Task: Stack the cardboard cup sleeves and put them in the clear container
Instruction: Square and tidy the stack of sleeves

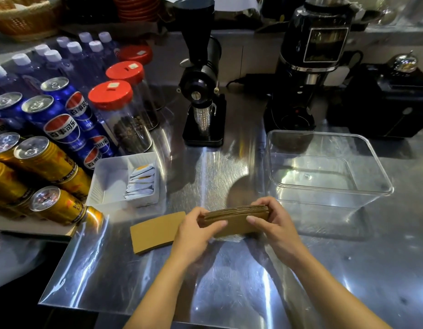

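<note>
Two bare forearms reach in from the bottom edge over the shiny metal table point(229, 293). Beyond them on the right stands the clear container point(381, 184), open on top with nothing in it. At the left sit gold and blue cans point(51, 129), red-lidded jars point(121, 115) and a white tray point(110, 184) with packets in it; a black grinder point(201, 91) stands further back. The left hand point(196, 231) and right hand point(276, 224) hold a stack of cardboard sleeves point(234, 218) between them just above the table, fingers closed around its two ends. One more sleeve point(156, 231) lies flat on the table, just left of the left hand.
</note>
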